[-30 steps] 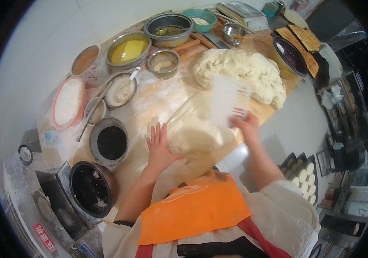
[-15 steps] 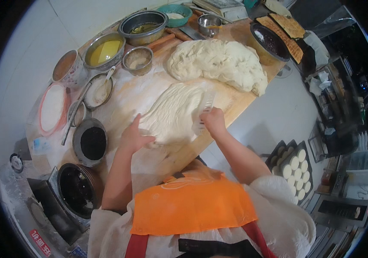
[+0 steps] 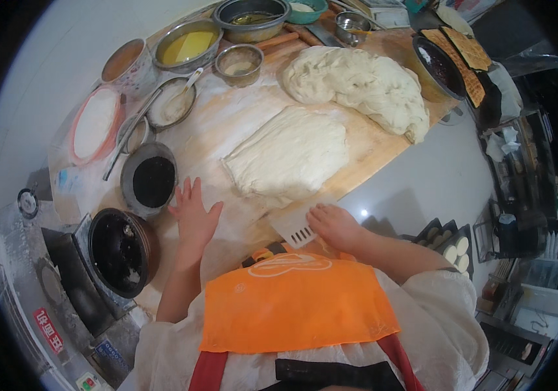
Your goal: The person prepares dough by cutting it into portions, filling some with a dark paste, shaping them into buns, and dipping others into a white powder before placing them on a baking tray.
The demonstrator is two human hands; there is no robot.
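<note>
A flattened slab of pale dough (image 3: 285, 150) lies on the floured wooden board (image 3: 373, 156), with a larger lumpy dough mass (image 3: 357, 88) behind it. My right hand (image 3: 331, 225) grips a white slotted plastic scraper (image 3: 292, 228) near the board's front edge, below the slab. My left hand (image 3: 193, 212) has its fingers spread, holding nothing, to the lower left of the slab, beside a bowl of black seeds (image 3: 152, 179). An orange apron (image 3: 298, 306) covers my front.
A dark pot (image 3: 119, 251) stands at left beside a grey machine (image 3: 51, 280). Bowls of flour (image 3: 95, 124), yellow liquid (image 3: 188, 45) and other ingredients line the back. Flatbreads (image 3: 468, 52) sit at back right. Trays of pale rounds (image 3: 458, 254) and equipment (image 3: 520, 169) stand at right.
My right hand and scraper have come down toward me, off the dough slab. My left hand has lifted away from the dough toward the left. The slab now lies more compact.
</note>
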